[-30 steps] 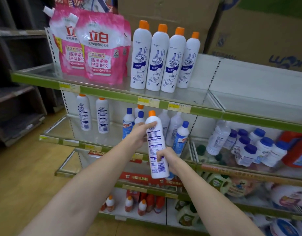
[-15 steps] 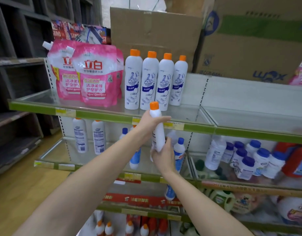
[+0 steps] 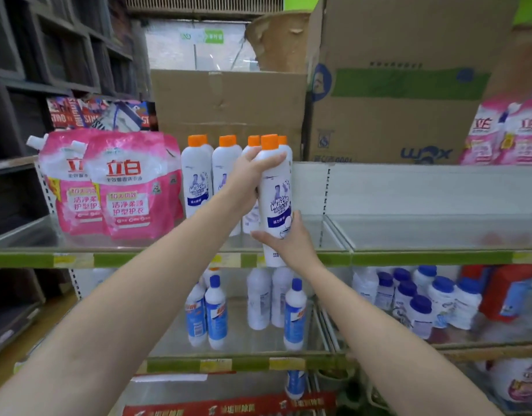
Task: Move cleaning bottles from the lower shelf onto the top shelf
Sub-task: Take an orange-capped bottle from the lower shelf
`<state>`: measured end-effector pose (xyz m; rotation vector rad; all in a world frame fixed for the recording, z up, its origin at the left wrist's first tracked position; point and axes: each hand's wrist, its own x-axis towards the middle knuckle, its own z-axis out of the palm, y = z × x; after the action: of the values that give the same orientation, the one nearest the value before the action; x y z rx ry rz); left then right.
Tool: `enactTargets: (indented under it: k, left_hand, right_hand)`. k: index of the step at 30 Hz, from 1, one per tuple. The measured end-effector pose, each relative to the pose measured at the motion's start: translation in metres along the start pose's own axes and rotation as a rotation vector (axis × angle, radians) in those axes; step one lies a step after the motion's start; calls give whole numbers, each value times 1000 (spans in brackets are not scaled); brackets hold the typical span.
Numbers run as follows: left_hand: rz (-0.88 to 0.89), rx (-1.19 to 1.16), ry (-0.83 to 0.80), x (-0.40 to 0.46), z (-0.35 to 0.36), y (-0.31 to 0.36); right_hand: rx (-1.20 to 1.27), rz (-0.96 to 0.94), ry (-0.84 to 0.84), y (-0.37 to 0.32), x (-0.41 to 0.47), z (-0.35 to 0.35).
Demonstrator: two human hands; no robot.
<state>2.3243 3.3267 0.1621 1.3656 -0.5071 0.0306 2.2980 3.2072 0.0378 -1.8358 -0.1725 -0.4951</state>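
Holding: both hands grip one white bottle [image 3: 275,202] with an orange cap, upright, at the front edge of the top shelf [image 3: 408,257].
Left hand: the left hand [image 3: 249,172] wraps around the bottle's upper body just under the cap, fingers curled over the shoulder.
Right hand: the right hand [image 3: 290,239] cups the bottle low down, thumb on the right side and fingers reaching across the front near the bottom of the label.
Bottle position: its base overlaps the green front strip of the top shelf; whether it touches the shelf surface cannot be told.
Top shelf row: a row of matching orange-capped bottles [image 3: 195,187] stands just behind and to the left of the held bottle.
Left of the row: pink detergent pouches [image 3: 129,187] stand upright, touching each other.
Right of the held bottle: a bare section of the top shelf, then more pink pouches [image 3: 507,133] at the far right edge.
Behind the shelf: cardboard boxes [image 3: 393,94] are stacked.
Lower shelf: the lower shelf [image 3: 246,363] carries blue-capped bottles [image 3: 215,313], two white bottles behind them, and squat blue-lidded jars [image 3: 420,313] to the right.
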Motion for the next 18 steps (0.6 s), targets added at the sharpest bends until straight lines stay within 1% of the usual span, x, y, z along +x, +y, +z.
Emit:
enactTargets:
  k: [2,4,6,8,11,13,16,18]
  left_hand:
    - [30,152,1,12,8,6]
    - [97,321,7,28,13,7]
    - [135,443,38,47,17,1]
    - [168,537,76,62,20,-8]
    - [205,676,75,85,24,-20]
    - [204,799,78,101,25,-22]
    - [227,1042,105,122,27,-23]
    - [278,1198,119,132,28,-26]
  right_hand:
    - [5,-11,19,3,16,-7]
    - [13,-5,37,8,31,-12]
    - [5,16,37,17,45,-17]
    - [-21,48,-11,27,59,-21]
    - [-76,134,-109,40,78,-25]
    - [-124,149,-148,51,93,-27]
    - [-209,191,-197,64,118,-29]
    - [-295,216,-185,72,131,-27]
